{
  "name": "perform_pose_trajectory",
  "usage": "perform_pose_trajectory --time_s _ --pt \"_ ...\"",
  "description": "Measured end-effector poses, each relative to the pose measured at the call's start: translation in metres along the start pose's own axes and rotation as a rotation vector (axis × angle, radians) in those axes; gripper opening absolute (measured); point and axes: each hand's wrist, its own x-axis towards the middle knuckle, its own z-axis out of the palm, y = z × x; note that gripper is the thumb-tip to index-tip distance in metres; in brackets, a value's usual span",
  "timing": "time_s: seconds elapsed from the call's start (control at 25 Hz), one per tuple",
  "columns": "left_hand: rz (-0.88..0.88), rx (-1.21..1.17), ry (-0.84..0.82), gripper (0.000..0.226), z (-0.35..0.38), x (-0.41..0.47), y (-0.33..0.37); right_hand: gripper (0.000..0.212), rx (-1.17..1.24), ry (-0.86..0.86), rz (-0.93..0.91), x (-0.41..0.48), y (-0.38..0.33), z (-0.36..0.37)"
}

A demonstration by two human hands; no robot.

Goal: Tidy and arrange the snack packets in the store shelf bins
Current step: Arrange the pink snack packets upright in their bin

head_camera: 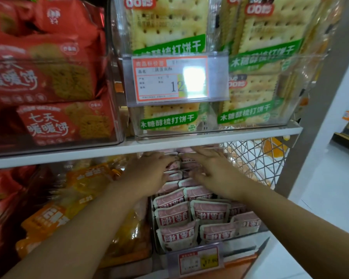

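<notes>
In the lower clear bin (242, 246), pink packets (172, 217) upright, faces frontward.

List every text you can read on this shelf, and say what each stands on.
"七天暖暖饼": red packets, upper left.
"木糖醇梳打饼干": green band of cracker packets.
"12": upper price tag; its other print is blurred.
"网红零食": pink packets, below centre.
Too blurred to read: lower price tag, orange packets.

A white shelf (69, 155) bears a bin of red biscuit packets (69, 147) beside a bin of crackers (210, 131).
</notes>
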Motion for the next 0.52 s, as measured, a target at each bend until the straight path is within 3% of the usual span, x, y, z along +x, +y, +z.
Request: perform_pose_trajectory --time_s 0.08,0.2,0.32,0.52 --pt "0.038 -0.151 0.145 0.042 -0.007 -0.028 0.004 0.04 0.171 -0.026 -0.1 -0.041 -0.019 -0.005" --pt "0.116 -0.297 0.077 0.034 -0.012 -0.078 0.022 0.033 0.085 -0.135 -0.185 -0.085 -0.023 0.013" --pt "0.159 0.042 -0.072 0.048 0.005 -0.096 0.042 0.03 -0.076 -0.085 -0.173 -0.093 -0.009 0.037" --pt "0.04 0.278 -0.115 0.024 0.011 -0.07 0.058 0.018 -0.001 -0.077 -0.134 -0.057 0.002 0.046"
